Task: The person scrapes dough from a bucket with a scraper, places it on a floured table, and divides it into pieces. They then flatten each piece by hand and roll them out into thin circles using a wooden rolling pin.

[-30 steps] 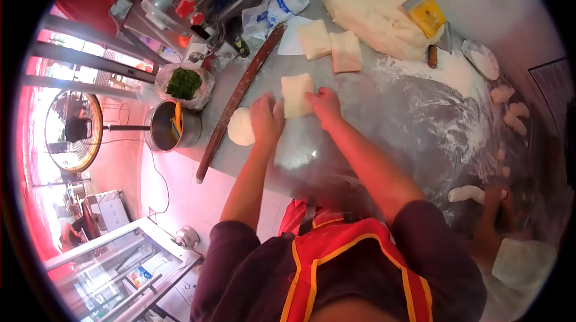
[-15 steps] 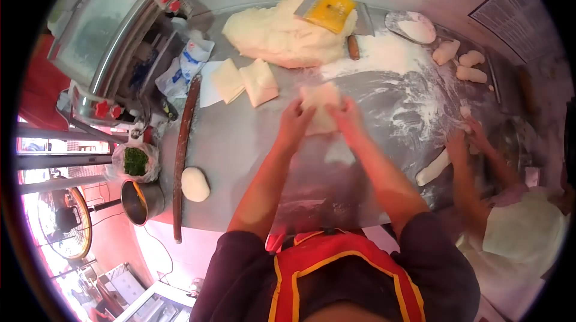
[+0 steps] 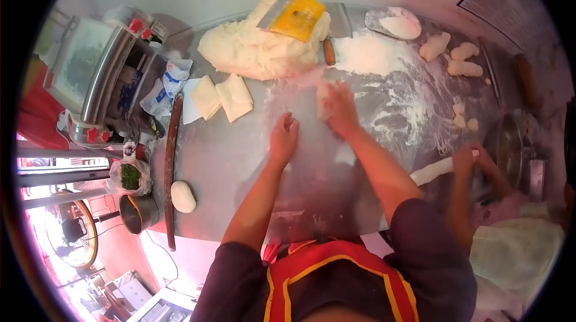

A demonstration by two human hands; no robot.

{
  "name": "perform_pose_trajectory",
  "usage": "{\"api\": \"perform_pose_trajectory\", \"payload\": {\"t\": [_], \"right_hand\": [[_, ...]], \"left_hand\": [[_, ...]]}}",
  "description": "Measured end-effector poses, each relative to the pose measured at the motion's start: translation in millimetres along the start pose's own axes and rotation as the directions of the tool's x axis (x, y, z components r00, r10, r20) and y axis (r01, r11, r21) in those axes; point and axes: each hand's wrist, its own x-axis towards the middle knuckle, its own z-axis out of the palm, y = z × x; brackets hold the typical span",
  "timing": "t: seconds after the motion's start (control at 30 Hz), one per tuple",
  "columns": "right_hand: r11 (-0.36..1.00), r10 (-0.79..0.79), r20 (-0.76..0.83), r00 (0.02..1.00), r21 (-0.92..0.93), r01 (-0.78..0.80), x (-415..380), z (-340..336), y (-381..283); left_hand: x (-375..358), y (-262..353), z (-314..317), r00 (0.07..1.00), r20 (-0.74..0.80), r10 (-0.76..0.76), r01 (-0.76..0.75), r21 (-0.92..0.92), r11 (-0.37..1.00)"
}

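a: where's the dough piece (image 3: 323, 96) rn?

b: middle of the surface (image 3: 225, 160), near the loose flour (image 3: 371, 55), mostly hidden by the right hand (image 3: 339, 110). that one's over the dough but blurry, so can't tell if it's properly gripping. left hand (image 3: 284, 139) is loosely curled, nothing visible in it.

a: what could go wrong?

b: with only one hand on it, i'd guess it could stretch lopsided. dragging it through flour might dry the outside. and bumping the big dough (image 3: 258, 47) could tip off the yellow scraper (image 3: 295, 13) lying on top.
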Motion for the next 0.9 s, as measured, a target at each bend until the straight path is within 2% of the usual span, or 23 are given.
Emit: {"api": "perform_pose_trajectory", "payload": {"t": [0.03, 0.1, 0.17, 0.2, 0.23, 0.27, 0.33, 0.37, 0.43, 0.5, 0.53, 0.57, 0.6, 0.63, 0.67, 0.7, 0.73, 0.77, 0.8, 0.83, 0.9], "right_hand": [[0.999, -0.019, 0.014, 1.0, 0.03, 0.019, -22, 0, -20], [0.948, -0.316, -0.051, 0.947, 0.006, 0.317, -71, 6, -49], [0.953, -0.086, 0.144, 0.986, 0.3, 0.039, -99, -26, -83], [0.897, 0.007, 0.262, 0.965, 0.426, -0.122, -106, -37, -94], [0.958, 0.06, 0.055, 0.997, 0.276, -0.073, -110, -26, -64], [0.992, 0.072, -0.156, 0.985, 0.115, -0.055, -107, -22, -18], [0.918, 0.302, -0.306, 0.903, -0.162, -0.362, -97, -63, 58], [0.818, 0.407, -0.372, 0.834, -0.259, -0.514, -92, -83, 96], [0.685, 0.356, -0.322, 0.877, -0.549, -0.479, -105, -58, 126], [0.743, 0.321, -0.15, 0.935, -0.572, -0.347, -104, -46, 85], [0.865, 0.273, -0.018, 0.962, -0.433, -0.254, -94, -43, 22], [0.968, 0.164, 0.154, 0.974, -0.216, -0.129, -106, -30, -4], [0.977, 0.108, 0.174, 0.979, 0.165, -0.137, -110, -7, -27], [0.942, 0.127, 0.135, 0.983, 0.295, -0.162, -114, -22, -73], [0.907, 0.135, 0.11, 0.985, 0.385, -0.167, -115, -36, -97], [0.858, 0.191, 0.186, 0.964, 0.446, -0.256, -121, -44, -111], [0.797, 0.243, 0.267, 0.932, 0.493, -0.349, -129, -50, -123], [0.727, 0.285, 0.353, 0.891, 0.526, -0.441, -138, -54, -133], [0.52, 0.35, 0.442, 0.826, 0.642, -0.563, -148, -44, -136], [0.24, 0.373, 0.546, 0.75, 0.724, -0.647, -141, -54, -146], [-0.354, 0.303, 0.747, 0.592, 0.665, -0.658, -114, -85, -165]], "left_hand": [[-4, -2, -2, 1.0, 0.004, 0.011, -0.011, 0.017, 1.0], [-21, 0, -7, 0.999, -0.006, -0.032, 0.032, 0.091, 0.995], [-41, 3, -15, 0.999, -0.016, -0.028, 0.03, 0.185, 0.982], [-56, 2, -24, 1.0, -0.021, -0.011, 0.016, 0.249, 0.968], [-69, -2, -32, 0.999, -0.032, 0.009, 0.002, 0.311, 0.95], [-83, -12, -40, 0.994, -0.058, 0.095, -0.064, 0.398, 0.915], [-107, -33, -53, 0.96, -0.087, 0.267, -0.172, 0.568, 0.805], [-113, -26, -57, 0.987, -0.043, 0.155, -0.107, 0.543, 0.833], [-130, -2, -62, 0.996, 0.049, -0.073, 0.04, 0.495, 0.868], [-135, -4, -49, 0.99, -0.024, -0.14, 0.134, 0.469, 0.873], [-131, -4, -45, 0.984, -0.062, -0.168, 0.177, 0.451, 0.875], [-121, 0, -46, 0.967, 0.016, -0.254, 0.219, 0.458, 0.862], [-112, 4, -48, 0.936, 0.096, -0.34, 0.258, 0.469, 0.844], [-109, 6, -51, 0.889, 0.172, -0.425, 0.3, 0.483, 0.823], [-111, -2, -51, 0.923, 0.176, -0.342, 0.271, 0.333, 0.903], [-110, -13, -48, 0.953, 0.164, -0.253, 0.224, 0.177, 0.958], [-112, -24, -46, 0.976, 0.14, -0.166, 0.165, 0.019, 0.986], [-114, -9, -47, 0.987, 0.091, -0.132, 0.127, 0.064, 0.99], [-115, 19, -50, 0.994, 0.044, -0.096, 0.09, 0.11, 0.99], [-115, 44, -51, 0.998, 0.001, -0.057, 0.056, 0.159, 0.986], [-117, 79, -50, 0.994, 0.095, 0.06, -0.087, 0.319, 0.944]]}}
